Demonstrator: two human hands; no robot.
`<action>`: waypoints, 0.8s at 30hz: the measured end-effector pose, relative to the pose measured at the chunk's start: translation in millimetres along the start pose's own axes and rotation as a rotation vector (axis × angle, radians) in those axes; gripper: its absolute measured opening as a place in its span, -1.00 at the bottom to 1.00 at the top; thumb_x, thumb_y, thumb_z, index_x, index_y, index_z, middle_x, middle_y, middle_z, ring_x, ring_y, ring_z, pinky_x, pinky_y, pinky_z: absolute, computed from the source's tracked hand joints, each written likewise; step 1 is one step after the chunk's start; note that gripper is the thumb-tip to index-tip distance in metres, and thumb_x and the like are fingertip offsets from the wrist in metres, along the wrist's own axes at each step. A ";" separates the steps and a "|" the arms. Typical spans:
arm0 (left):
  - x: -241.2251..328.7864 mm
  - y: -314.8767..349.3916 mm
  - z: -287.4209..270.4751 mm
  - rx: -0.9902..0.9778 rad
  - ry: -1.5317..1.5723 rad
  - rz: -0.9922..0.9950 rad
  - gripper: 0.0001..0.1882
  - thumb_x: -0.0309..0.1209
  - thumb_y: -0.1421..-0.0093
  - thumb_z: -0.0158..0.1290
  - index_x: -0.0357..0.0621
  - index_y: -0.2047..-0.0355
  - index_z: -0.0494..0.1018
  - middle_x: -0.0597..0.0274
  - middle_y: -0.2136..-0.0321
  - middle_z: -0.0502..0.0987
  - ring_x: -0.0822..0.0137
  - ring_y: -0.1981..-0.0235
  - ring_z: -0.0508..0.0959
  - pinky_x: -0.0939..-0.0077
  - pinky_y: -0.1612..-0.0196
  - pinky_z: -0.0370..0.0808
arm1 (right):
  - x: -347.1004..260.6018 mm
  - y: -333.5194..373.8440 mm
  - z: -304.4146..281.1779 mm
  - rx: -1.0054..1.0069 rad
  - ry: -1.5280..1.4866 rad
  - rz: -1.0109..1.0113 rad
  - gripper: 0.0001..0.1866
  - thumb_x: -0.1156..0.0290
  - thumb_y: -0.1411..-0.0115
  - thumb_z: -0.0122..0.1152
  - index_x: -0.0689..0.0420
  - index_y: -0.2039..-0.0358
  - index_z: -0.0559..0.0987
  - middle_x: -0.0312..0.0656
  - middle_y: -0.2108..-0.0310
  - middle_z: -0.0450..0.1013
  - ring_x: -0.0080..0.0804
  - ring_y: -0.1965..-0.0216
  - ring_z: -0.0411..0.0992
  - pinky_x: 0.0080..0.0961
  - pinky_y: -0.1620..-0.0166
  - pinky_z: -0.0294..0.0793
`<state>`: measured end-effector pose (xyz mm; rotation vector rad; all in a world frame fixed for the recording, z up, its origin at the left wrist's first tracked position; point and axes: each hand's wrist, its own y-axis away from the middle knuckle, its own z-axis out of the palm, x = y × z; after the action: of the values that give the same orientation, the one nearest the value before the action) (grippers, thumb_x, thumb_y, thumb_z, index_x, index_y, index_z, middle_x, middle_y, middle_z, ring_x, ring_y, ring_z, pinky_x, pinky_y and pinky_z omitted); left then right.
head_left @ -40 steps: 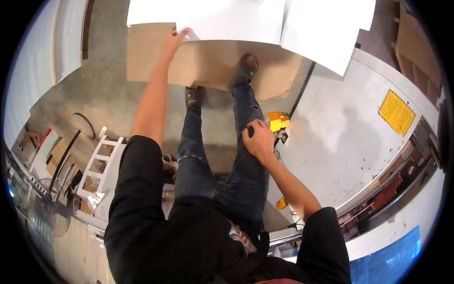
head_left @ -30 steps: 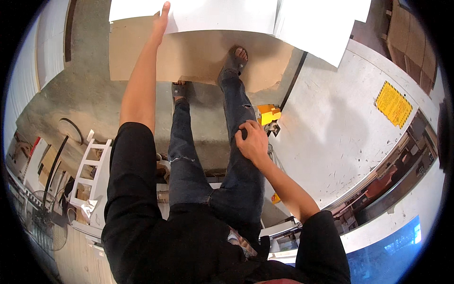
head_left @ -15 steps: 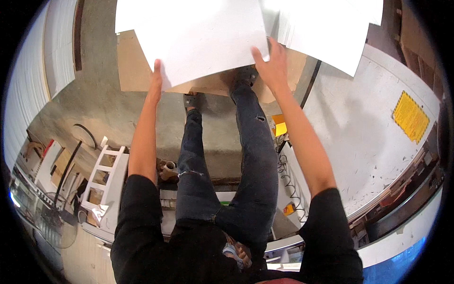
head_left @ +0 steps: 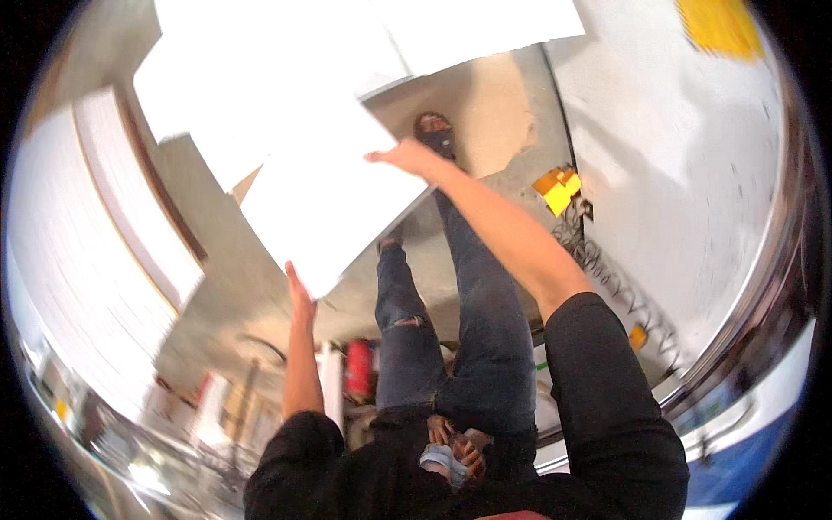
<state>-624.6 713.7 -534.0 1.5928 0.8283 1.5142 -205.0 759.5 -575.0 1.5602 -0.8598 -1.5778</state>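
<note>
Between my hands is a large white sheet (head_left: 321, 204), held tilted over the floor in front of my legs. My left hand (head_left: 300, 290) grips its near left corner, thumb on top and fingers underneath. The right edge is pinched by my right hand (head_left: 409, 160), whose thumb lies on the upper face; the other fingers are mostly hidden. The sheet's far part merges in glare with other white sheets (head_left: 485, 30) beyond it, so their borders are hard to make out.
A tall stack of white sheets (head_left: 104, 260) stands at the left. Brown cardboard (head_left: 498, 108) lies on the floor near my foot. To the right is a pale panel (head_left: 667, 147) with a yellow label (head_left: 719, 26), a yellow object (head_left: 559, 191) and a coiled black cable (head_left: 611, 282).
Both hands have brought the sheet nearer and turned it, its near corner now lower and closer to my body. My view has swung left, bringing the left stack further in.
</note>
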 end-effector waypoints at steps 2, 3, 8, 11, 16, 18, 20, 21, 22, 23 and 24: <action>-8.4 9.1 -33.8 -0.164 0.061 -0.171 -0.02 0.35 -0.31 -0.11 -0.19 -0.44 0.08 0.09 -0.37 0.27 0.05 -0.33 0.31 0.14 -0.37 0.24 | 6.8 49.0 8.8 0.066 -0.024 0.049 0.01 -0.33 0.01 0.43 0.53 0.00 0.57 0.21 0.03 0.56 0.02 0.00 0.56 -0.25 -0.04 0.53; 13.9 34.2 9.8 -0.131 -0.082 -0.171 0.07 0.40 -0.24 -0.04 -0.19 -0.45 0.04 -0.08 -0.32 0.28 0.00 -0.26 0.35 0.04 -0.25 0.37 | 15.5 79.1 3.1 0.141 0.000 0.088 0.05 -0.33 0.01 0.41 0.54 -0.06 0.54 0.22 -0.02 0.54 0.03 -0.03 0.55 -0.26 -0.05 0.52; 8.9 102.3 6.1 -0.346 -0.308 -0.224 -0.04 0.33 -0.35 -0.16 -0.10 -0.48 -0.06 0.01 -0.44 0.06 -0.04 -0.37 0.19 -0.04 -0.32 0.25 | 95.6 270.5 32.0 0.281 -0.276 0.228 0.13 -0.40 0.06 0.35 0.45 -0.18 0.48 0.23 -0.18 0.43 0.05 -0.12 0.48 -0.29 -0.12 0.47; 18.7 132.4 30.9 -0.658 -0.386 -0.101 -0.16 0.21 -0.43 -0.22 -0.13 -0.47 0.00 0.05 -0.42 0.16 0.03 -0.39 0.23 0.06 -0.41 0.18 | 161.8 386.2 71.5 0.554 -0.428 0.228 0.26 -0.50 0.13 0.30 0.50 -0.21 0.42 0.28 -0.25 0.35 0.14 -0.18 0.43 -0.22 -0.19 0.42; 67.9 187.9 90.0 -1.000 -0.748 -0.130 -0.14 0.19 -0.41 -0.14 -0.25 -0.43 0.06 0.01 -0.36 0.26 0.04 -0.33 0.30 0.11 -0.36 0.24 | 174.5 592.5 207.3 0.982 -0.853 0.274 0.25 -0.43 0.07 0.35 0.53 -0.25 0.33 0.37 -0.14 0.40 0.16 -0.21 0.40 -0.15 -0.25 0.40; 79.0 221.1 126.5 -1.124 -0.894 -0.113 -0.14 0.21 -0.38 -0.09 -0.28 -0.38 0.15 0.03 -0.32 0.30 0.05 -0.30 0.33 0.13 -0.32 0.29 | 187.9 640.4 293.1 1.196 -1.068 0.320 0.26 -0.41 0.10 0.39 0.53 -0.26 0.32 0.40 -0.15 0.39 0.10 -0.18 0.44 -0.18 -0.25 0.39; 84.7 252.5 169.0 -1.211 -1.108 -0.058 -0.12 0.27 -0.35 -0.07 -0.28 -0.34 0.21 0.07 -0.21 0.39 0.12 -0.21 0.39 0.17 -0.22 0.40 | 183.1 679.1 362.9 1.380 -1.237 0.270 0.25 -0.40 0.08 0.37 0.50 -0.28 0.31 0.39 -0.13 0.41 0.12 -0.18 0.43 -0.16 -0.23 0.39; 80.3 271.3 192.0 -1.216 -1.201 -0.029 -0.11 0.29 -0.34 -0.07 -0.27 -0.33 0.23 0.09 -0.17 0.41 0.14 -0.19 0.41 0.18 -0.18 0.43 | 188.6 683.3 396.0 1.467 -1.359 0.244 0.22 -0.38 0.08 0.40 0.48 -0.27 0.32 0.35 -0.13 0.41 0.10 -0.20 0.41 -0.14 -0.24 0.37; 80.3 294.1 217.4 -1.323 -1.286 -0.172 -0.10 0.28 -0.34 -0.05 -0.28 -0.34 0.20 0.11 -0.13 0.43 0.15 -0.16 0.42 0.17 -0.17 0.44 | 185.9 690.7 427.0 1.567 -1.463 0.205 0.18 -0.35 0.06 0.42 0.45 -0.26 0.33 0.32 -0.13 0.41 0.05 -0.20 0.41 -0.15 -0.23 0.38; 69.4 305.4 250.5 -1.438 -1.341 -0.111 -0.11 0.24 -0.35 -0.04 -0.28 -0.36 0.16 0.06 -0.20 0.40 0.12 -0.21 0.39 0.18 -0.23 0.39 | 183.1 693.9 441.5 1.666 -1.566 0.161 0.14 -0.33 0.04 0.43 0.43 -0.25 0.35 0.29 -0.13 0.41 0.01 -0.19 0.40 -0.15 -0.22 0.38; 59.3 343.1 266.4 -1.494 -1.433 -0.075 -0.10 0.22 -0.35 -0.01 -0.28 -0.38 0.13 0.02 -0.24 0.37 0.10 -0.23 0.38 0.19 -0.26 0.37 | 189.3 690.9 466.8 1.747 -1.661 0.090 0.11 -0.30 0.03 0.45 0.41 -0.24 0.36 0.25 -0.12 0.42 -0.02 -0.18 0.41 -0.17 -0.21 0.39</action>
<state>-372.6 571.3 -204.8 0.9089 -0.8878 0.2596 -633.7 232.6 -55.7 0.2865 -3.7327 -1.7393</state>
